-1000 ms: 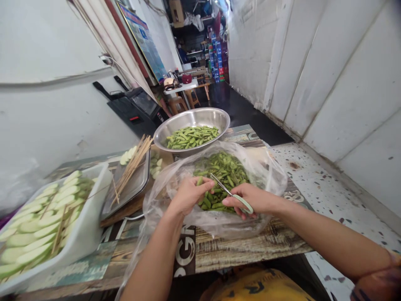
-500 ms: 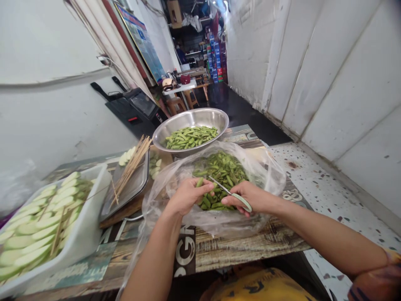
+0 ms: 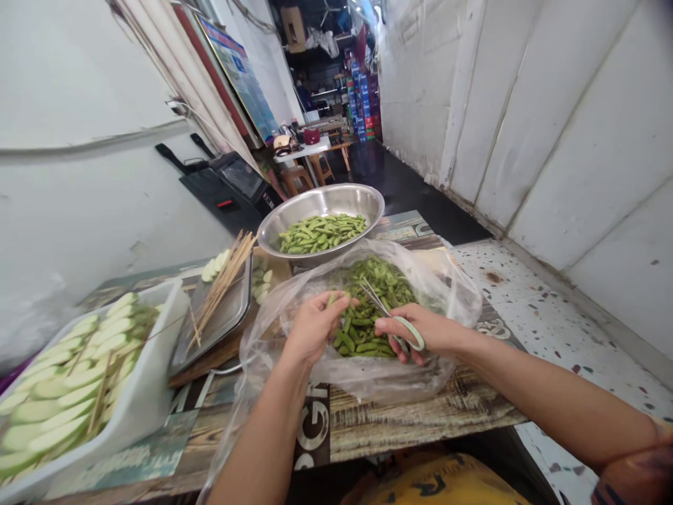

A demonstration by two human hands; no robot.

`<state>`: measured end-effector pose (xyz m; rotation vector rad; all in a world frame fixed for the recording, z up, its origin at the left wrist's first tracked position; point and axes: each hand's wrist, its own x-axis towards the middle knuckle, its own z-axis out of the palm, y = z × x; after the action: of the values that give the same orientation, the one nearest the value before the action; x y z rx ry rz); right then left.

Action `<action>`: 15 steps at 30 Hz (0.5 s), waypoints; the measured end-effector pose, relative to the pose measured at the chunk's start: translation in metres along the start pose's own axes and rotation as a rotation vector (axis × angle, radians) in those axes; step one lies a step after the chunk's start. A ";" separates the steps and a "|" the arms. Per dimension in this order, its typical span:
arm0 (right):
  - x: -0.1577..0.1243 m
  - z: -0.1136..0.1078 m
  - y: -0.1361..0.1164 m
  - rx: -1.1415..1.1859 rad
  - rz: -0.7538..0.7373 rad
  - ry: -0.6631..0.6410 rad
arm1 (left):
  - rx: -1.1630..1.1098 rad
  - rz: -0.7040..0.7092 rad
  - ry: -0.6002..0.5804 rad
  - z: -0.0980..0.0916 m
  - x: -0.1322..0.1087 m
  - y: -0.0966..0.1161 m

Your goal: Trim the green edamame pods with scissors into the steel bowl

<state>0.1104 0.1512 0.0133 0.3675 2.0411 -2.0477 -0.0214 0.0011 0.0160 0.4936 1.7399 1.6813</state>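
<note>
Pinched in the fingers of my left hand (image 3: pixel 319 321) is a green edamame pod (image 3: pixel 332 299), partly hidden by the fingertips. My right hand (image 3: pixel 415 332) grips a pair of scissors with pale green handles (image 3: pixel 413 334); the blades (image 3: pixel 374 297) are slightly apart and point up and left, a little away from the pod. Both hands are over an opened clear plastic bag (image 3: pixel 294 294) heaped with edamame pods (image 3: pixel 362 330). Beyond the bag stands a steel bowl (image 3: pixel 268 235) with many more pods (image 3: pixel 320 233) in it.
To the left, a white tub (image 3: pixel 176 298) holds skewered pale green slices (image 3: pixel 73 382). Beside it a metal tray (image 3: pixel 242 298) carries bamboo skewers (image 3: pixel 223 280) and slices. All stand on a wood-patterned table (image 3: pixel 420 421). A white wall (image 3: pixel 578 140) runs along the right.
The scissors' blades have parted and swung up, away from the pod. My left hand has risen slightly, still pinching a pod.
</note>
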 end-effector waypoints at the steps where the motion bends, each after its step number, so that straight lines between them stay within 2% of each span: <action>1: 0.000 -0.001 -0.001 0.006 0.001 0.006 | 0.023 0.004 0.000 0.000 0.000 0.000; 5: -0.002 -0.004 -0.002 -0.018 0.012 -0.100 | 0.273 0.111 0.138 -0.004 0.001 0.000; 6: -0.002 -0.005 -0.002 -0.031 0.020 -0.122 | 0.386 0.145 0.156 -0.005 0.001 0.001; 9: -0.002 -0.005 -0.002 -0.042 0.039 -0.120 | 0.796 0.201 0.113 -0.011 -0.002 0.004; 11: -0.001 -0.004 -0.002 -0.027 0.046 -0.105 | 1.019 0.218 0.207 -0.017 -0.003 0.006; 13: 0.001 -0.004 -0.001 -0.009 0.045 -0.096 | 1.039 0.273 0.388 -0.020 -0.005 0.009; 14: 0.001 -0.004 -0.001 0.001 0.042 -0.092 | 0.941 0.307 0.440 -0.021 -0.006 0.011; 15: 0.002 -0.004 0.000 0.012 0.036 -0.089 | 0.760 0.316 0.433 -0.021 -0.006 0.012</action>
<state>0.1087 0.1548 0.0125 0.3073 1.9564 -2.0189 -0.0332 -0.0174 0.0281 0.8124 2.7541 1.3302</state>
